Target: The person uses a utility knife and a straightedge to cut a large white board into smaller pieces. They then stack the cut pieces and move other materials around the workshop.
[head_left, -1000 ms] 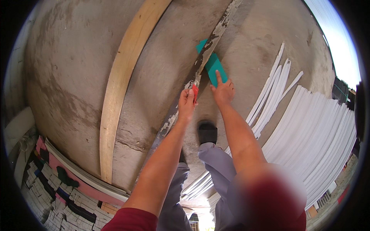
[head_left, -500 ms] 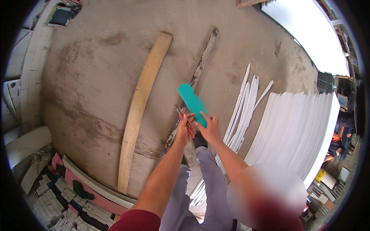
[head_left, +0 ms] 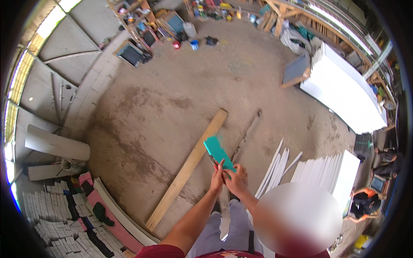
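In front of me, above the floor, my left hand (head_left: 217,178) is closed round a slim red-handled tool (head_left: 215,164) with a dark metal tip. Its exact kind is too small to tell. Close beside it, my right hand (head_left: 236,181) grips the lower end of a flat teal block (head_left: 218,150), which slants up to the left. The tool lies against the block's left edge. Both hands nearly touch each other, and the right fingers partly cover the block's near end.
On the concrete floor lie a long wooden plank (head_left: 189,165), a narrow weathered strip (head_left: 247,131) and several white strips (head_left: 275,167). White sheets are stacked at right (head_left: 320,172) and far right (head_left: 344,92). Cut white pieces (head_left: 47,210) pile up at lower left. Another person (head_left: 365,202) is at the right.
The view has tilted up, showing more of the far floor and shelves. Both hands still hold the tool and the block, now closer together, with the tool nearer the block's edge.
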`<state>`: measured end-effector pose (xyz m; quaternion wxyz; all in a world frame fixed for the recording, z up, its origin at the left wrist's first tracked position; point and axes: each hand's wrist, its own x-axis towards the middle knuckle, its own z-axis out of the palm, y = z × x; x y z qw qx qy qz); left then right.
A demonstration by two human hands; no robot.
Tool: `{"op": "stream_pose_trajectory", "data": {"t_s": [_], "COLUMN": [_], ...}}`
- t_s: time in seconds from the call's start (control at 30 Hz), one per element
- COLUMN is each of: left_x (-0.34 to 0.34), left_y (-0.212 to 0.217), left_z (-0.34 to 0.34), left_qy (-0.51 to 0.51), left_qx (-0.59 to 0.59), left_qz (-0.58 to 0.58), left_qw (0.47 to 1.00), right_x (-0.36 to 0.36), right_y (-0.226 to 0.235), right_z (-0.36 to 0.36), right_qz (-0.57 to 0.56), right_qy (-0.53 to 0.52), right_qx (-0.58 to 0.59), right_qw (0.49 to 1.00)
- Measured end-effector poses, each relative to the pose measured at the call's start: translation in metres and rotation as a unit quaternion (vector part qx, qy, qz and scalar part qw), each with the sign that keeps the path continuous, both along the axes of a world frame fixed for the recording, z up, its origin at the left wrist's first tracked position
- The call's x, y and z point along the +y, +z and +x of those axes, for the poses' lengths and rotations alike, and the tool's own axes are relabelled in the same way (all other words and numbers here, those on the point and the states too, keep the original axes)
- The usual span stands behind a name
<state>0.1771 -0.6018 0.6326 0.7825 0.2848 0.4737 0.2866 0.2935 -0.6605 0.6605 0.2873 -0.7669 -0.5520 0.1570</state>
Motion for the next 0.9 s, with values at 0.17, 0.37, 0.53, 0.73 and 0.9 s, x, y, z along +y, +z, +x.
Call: {"op": "stream_pose_trajectory", "data": {"t_s": [0.17,0.37,0.53,0.73,0.9], "left_x": [0.004,0.055,0.085,0.153,0.228], "left_y": [0.046,0.143,0.206,0.193,0.195], "left_z": [0.001,-0.044,-0.077,-0.134,-0.199], "left_qy": [0.127,0.123,0.173,0.242,0.269], "left_qx": [-0.013,0.138,0.161,0.075,0.061], "left_qz": [0.083,0.189,0.228,0.191,0.205], "left_qw": [0.988,0.964,0.945,0.948,0.939], "right_x": [0.027,0.065,0.111,0.183,0.256], "right_y": [0.011,0.101,0.159,0.159,0.17], "right_z": [-0.009,-0.02,-0.057,-0.125,-0.183], "right_qz": [-0.021,-0.043,-0.085,-0.039,-0.052], "right_qy": [0.03,0.073,0.039,0.039,0.099], "right_qx": [0.313,0.5,0.559,0.573,0.574], "right_qw": [0.949,0.862,0.824,0.818,0.811]}}
